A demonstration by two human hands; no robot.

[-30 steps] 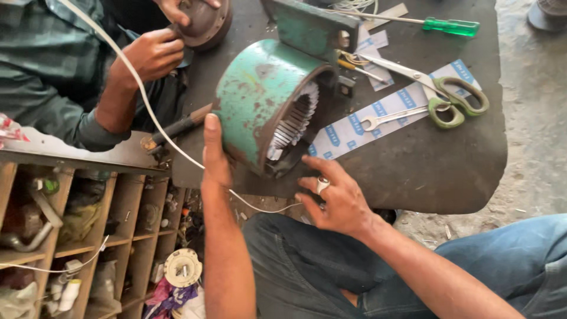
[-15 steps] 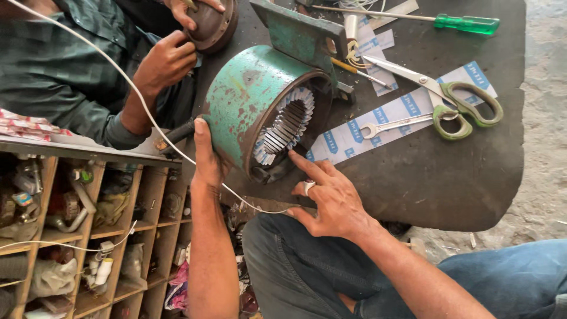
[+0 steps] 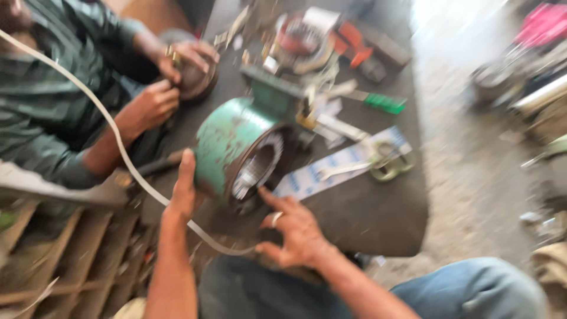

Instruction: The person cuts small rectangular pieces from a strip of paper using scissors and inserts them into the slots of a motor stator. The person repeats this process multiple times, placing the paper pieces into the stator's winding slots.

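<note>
A green motor housing point(image 3: 227, 142) lies on its side on a dark round table point(image 3: 360, 218), its open end with metal slots facing me. My left hand point(image 3: 183, 189) presses flat against the housing's left side. My right hand point(image 3: 292, 227), a ring on one finger, rests with fingers spread on the table just below the opening, touching a white cord point(image 3: 127, 162) near the table edge. The frame is blurred.
Another person in a green shirt point(image 3: 41, 112) sits at the left, both hands on a round part point(image 3: 198, 74). Scissors point(image 3: 387, 162), a spanner point(image 3: 342, 171) on a white strip, a green-handled screwdriver point(image 3: 378, 101) and motor parts lie on the table. Wooden shelves point(image 3: 65, 260) stand lower left.
The view has swung up and left and blurred. My left hand stays on the housing's side; my right hand has drawn back slightly toward the table edge.
</note>
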